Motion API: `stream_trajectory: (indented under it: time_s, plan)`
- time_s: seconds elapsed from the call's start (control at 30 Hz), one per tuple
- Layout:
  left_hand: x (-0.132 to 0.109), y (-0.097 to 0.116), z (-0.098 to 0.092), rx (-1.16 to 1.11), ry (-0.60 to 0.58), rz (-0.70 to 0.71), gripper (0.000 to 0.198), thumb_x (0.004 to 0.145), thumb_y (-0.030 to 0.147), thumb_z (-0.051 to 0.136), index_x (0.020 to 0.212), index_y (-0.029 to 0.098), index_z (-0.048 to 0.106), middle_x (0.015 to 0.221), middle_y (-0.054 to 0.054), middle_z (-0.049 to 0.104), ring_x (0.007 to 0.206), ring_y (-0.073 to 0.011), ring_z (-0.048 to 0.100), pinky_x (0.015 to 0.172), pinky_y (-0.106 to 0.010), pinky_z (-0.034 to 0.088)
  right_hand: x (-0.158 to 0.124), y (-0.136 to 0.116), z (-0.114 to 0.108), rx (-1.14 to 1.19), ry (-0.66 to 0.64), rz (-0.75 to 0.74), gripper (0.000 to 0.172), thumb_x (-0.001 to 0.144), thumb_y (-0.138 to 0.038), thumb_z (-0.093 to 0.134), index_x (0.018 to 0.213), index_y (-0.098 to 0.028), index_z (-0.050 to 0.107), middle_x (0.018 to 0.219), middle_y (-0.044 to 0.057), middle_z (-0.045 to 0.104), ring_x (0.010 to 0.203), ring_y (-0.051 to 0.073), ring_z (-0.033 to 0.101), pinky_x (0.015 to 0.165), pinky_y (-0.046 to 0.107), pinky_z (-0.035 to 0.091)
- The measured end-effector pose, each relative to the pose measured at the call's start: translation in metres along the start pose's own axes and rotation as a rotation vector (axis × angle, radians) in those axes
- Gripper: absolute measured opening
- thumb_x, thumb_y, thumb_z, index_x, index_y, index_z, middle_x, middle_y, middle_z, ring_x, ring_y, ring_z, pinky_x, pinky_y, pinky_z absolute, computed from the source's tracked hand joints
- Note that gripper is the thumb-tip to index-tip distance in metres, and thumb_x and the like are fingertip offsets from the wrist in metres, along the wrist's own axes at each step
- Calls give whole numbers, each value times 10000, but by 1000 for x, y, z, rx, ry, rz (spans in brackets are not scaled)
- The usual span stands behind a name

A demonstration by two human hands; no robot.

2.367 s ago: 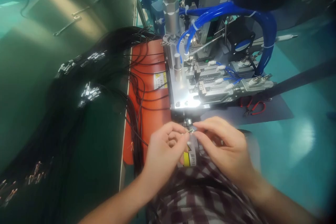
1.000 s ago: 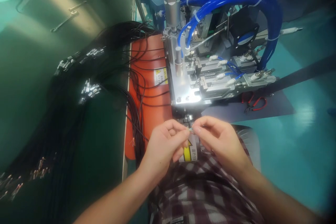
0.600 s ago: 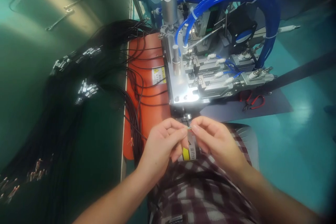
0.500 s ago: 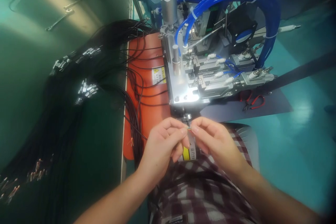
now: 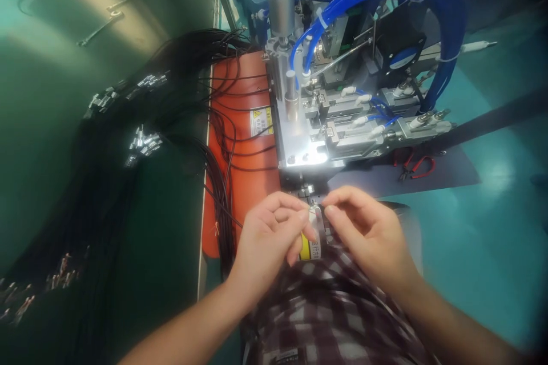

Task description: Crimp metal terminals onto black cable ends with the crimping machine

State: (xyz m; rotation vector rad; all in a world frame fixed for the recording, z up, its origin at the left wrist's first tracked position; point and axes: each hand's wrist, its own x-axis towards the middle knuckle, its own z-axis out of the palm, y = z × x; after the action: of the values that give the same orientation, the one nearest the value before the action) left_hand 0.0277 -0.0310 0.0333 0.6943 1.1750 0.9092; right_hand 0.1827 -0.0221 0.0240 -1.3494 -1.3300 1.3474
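Observation:
My left hand is closed in a pinch, thumb against forefinger, in front of the machine. Only a tiny bit of what it grips shows at the fingertips; half a second earlier thin coloured wires were seen there. My right hand is a little to the right, thumb and forefinger slightly apart with nothing visible between them. Just beyond the fingertips is a small metal fitting on the machine's front. Below it, a label with a yellow patch is partly covered by my left fingers.
A metal machine with blue air hoses stands ahead. Black cables cross its orange panel. To the left, cable bundles with silvery ends lie on a green surface. Red-handled pliers rest on a grey mat.
My right hand has parted from my left and moved slightly right, its fingertips opening. My left hand keeps its pinch. The whole view has shifted a little.

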Motion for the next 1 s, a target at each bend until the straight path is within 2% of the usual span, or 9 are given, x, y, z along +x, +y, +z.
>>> stream_trajectory:
  time_s: [0.13, 0.37, 0.53, 0.7, 0.83, 1.0]
  plan:
    - [-1, 0, 3, 48, 25, 15, 102, 849, 223, 629, 845, 147, 562, 589, 20, 636, 349, -13, 414, 391, -133, 317, -3, 4, 0, -127, 29, -160, 6, 863, -213, 625, 864, -213, 619, 751, -22, 575, 570, 94, 520, 517, 218, 446]
    - [-2, -1, 4, 118, 34, 38, 136, 825, 256, 649, 847, 151, 565, 601, 9, 638, 378, -43, 445, 378, -154, 358, -1, 7, 1, -300, 112, -432, 142, 826, -87, 644, 931, -183, 638, 833, 0, 602, 559, 72, 494, 478, 217, 408]
    - [-2, -1, 5, 137, 45, 23, 147, 812, 260, 659, 848, 152, 567, 592, 7, 634, 380, -45, 442, 377, -156, 359, 0, 8, -3, -296, 64, -463, 132, 842, -65, 618, 875, -190, 644, 811, 16, 623, 664, 115, 553, 528, 232, 443]
    - [-3, 1, 7, 146, 56, 10, 142, 800, 258, 668, 836, 156, 575, 598, 1, 640, 381, -50, 450, 375, -160, 364, -3, 8, -5, -332, 84, -416, 142, 855, -107, 618, 962, -199, 640, 827, 21, 614, 580, 105, 506, 521, 256, 458]
    - [-4, -2, 5, 187, 51, 43, 128, 814, 262, 663, 849, 160, 594, 617, 0, 645, 411, -54, 472, 401, -162, 386, -5, 7, -7, -371, 67, -501, 144, 852, -94, 623, 951, -197, 648, 841, 31, 630, 584, 97, 526, 484, 230, 450]
    - [-5, -6, 5, 244, 60, 92, 78, 821, 231, 652, 845, 172, 607, 641, 17, 632, 453, -54, 491, 434, -157, 403, -8, 12, -8, -553, 52, -652, 286, 857, -53, 599, 1088, -213, 655, 880, 51, 657, 706, 132, 597, 616, 266, 499]
